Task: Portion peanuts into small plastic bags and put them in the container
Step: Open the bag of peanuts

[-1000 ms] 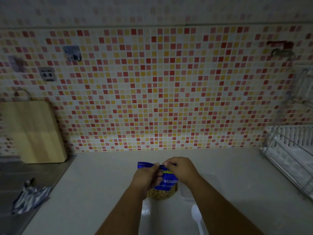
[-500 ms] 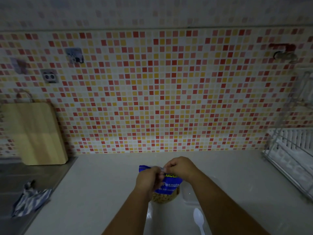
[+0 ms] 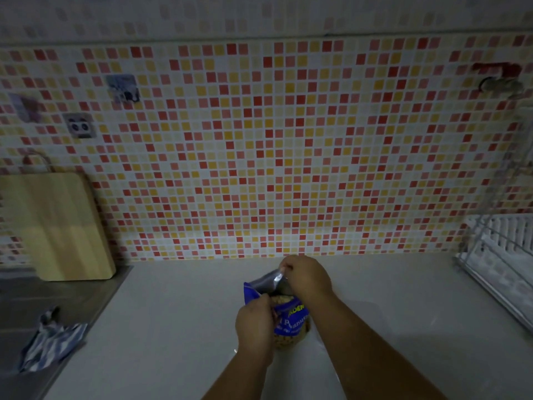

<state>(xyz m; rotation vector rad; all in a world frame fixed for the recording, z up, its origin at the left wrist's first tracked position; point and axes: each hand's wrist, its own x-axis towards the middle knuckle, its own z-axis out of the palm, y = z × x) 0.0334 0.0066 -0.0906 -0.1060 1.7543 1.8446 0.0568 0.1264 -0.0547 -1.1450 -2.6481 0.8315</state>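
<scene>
A blue peanut bag stands on the pale counter in front of me. Its top is torn open and peanuts show inside the mouth and through the clear lower part. My left hand grips the near left side of the bag's top. My right hand pinches the torn far edge, whose silver lining shows, and holds it up and away. No small bags or container can be made out in the dim light.
A wooden cutting board leans on the tiled wall at the left. Below it lies a steel sink surface with a striped cloth. A white wire dish rack stands at the right edge.
The bag's top, held together by both hands before, has been torn open. My right hand has pulled the far edge up and back; my left hand has dropped lower.
</scene>
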